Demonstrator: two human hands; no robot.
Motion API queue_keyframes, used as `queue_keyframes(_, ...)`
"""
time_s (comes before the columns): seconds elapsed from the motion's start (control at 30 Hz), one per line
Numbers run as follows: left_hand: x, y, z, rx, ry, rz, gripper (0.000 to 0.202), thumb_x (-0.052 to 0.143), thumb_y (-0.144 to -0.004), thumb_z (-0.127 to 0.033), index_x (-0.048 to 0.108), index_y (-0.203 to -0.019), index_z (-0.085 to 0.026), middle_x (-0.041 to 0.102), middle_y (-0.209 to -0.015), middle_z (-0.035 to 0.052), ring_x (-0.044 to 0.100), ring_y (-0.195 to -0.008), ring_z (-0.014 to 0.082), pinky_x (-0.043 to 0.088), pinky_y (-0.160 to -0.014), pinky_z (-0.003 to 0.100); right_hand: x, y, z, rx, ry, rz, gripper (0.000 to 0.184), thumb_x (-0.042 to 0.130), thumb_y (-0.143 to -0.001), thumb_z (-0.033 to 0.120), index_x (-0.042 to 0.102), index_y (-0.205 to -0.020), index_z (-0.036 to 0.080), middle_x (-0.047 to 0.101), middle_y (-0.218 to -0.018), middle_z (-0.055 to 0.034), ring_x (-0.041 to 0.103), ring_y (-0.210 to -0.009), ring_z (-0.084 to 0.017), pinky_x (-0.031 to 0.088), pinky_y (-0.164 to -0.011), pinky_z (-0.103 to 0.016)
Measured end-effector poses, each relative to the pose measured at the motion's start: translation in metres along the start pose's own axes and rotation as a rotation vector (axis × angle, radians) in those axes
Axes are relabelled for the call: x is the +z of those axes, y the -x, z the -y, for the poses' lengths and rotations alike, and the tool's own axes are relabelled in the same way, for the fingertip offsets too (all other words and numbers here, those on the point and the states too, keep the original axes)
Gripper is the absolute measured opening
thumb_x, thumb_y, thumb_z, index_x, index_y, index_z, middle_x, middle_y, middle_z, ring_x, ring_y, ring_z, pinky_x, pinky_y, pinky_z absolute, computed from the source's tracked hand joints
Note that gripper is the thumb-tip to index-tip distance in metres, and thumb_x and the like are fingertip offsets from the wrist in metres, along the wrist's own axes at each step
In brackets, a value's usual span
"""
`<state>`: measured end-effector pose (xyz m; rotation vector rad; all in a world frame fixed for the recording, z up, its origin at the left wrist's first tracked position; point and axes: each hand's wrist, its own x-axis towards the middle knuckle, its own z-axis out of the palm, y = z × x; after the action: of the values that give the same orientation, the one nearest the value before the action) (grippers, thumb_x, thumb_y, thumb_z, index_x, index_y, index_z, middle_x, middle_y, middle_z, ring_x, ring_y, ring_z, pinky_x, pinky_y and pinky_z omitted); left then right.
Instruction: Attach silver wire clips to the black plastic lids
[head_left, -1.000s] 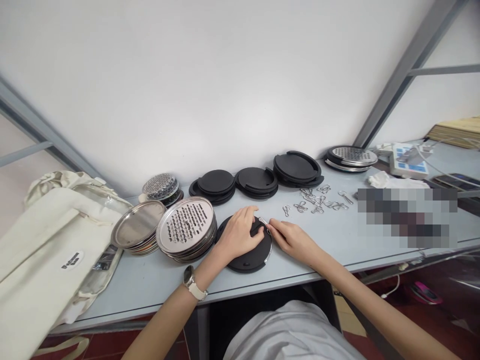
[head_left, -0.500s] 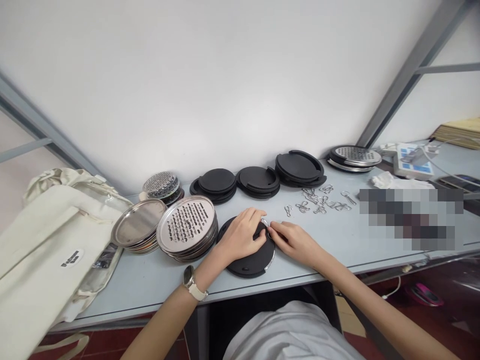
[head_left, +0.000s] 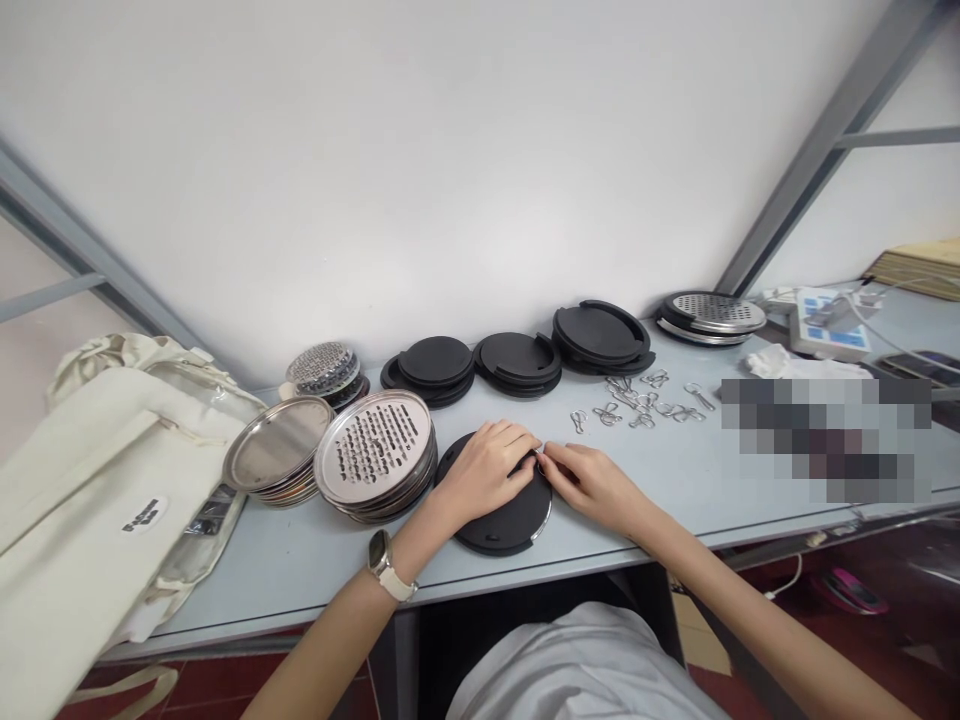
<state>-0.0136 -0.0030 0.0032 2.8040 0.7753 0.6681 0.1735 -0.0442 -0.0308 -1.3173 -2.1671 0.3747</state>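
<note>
Near the desk's front edge, the left hand [head_left: 480, 472] lies flat with fingers spread on a round black plastic lid [head_left: 499, 500], holding it down. The right hand [head_left: 589, 482] meets it at the lid's far rim, fingertips pinched on a small silver wire clip [head_left: 537, 455] that appears to be going on but not yet seated. To the left sit stacks of round steel grater discs [head_left: 375, 448]. Further back, loose wire clips [head_left: 637, 405] lie scattered, and stacks of black lids [head_left: 517, 362] line the desk's back edge, so much seems left.
</note>
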Motion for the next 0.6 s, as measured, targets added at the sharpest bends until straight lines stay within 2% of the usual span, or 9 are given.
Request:
queue_keyframes(0.17, 0.0004, 0.0007, -0.0006, -0.047, 0.006, -0.047, 0.028, 0.051, -0.088, -0.017, 0.050, -0.116, -0.017, 0.057, -0.107, 0.0074, 0.053, -0.103, 0.0228, 0.045, -0.091, 0.037, -0.0005, 0.0003, 0.0006, 0.019, 0.016, 0.004, 0.027, 0.036, -0.097, 0.028, 0.042, -0.072, 0.021, 0.045, -0.059, 0.0024, 0.044, -0.052, -0.013, 0.031, -0.053, -0.024)
queue_keyframes(0.3, -0.0008, 0.0008, -0.0010, -0.045, -0.002, -0.035, 0.025, 0.050, -0.089, -0.017, 0.050, -0.114, -0.018, 0.057, -0.102, 0.0067, 0.054, -0.100, 0.0229, 0.046, -0.089, 0.037, 0.0009, 0.0009, -0.0008, 0.016, 0.024, -0.004, 0.026, 0.034, -0.098, 0.028, 0.043, -0.074, 0.021, 0.045, -0.059, 0.0025, 0.045, -0.051, -0.013, 0.031, -0.053, -0.024)
queue_keyframes(0.6, -0.0010, 0.0001, -0.0014, -0.005, 0.001, -0.029, 0.026, 0.049, -0.089, -0.014, 0.051, -0.115, -0.017, 0.059, -0.107, 0.0070, 0.052, -0.104, 0.0229, 0.044, -0.093, 0.039, 0.0030, -0.0005, -0.0034, 0.013, -0.029, 0.028, 0.024, 0.030, -0.100, 0.027, 0.046, -0.083, 0.021, 0.056, -0.068, -0.0009, 0.050, -0.055, -0.015, 0.035, -0.055, -0.025)
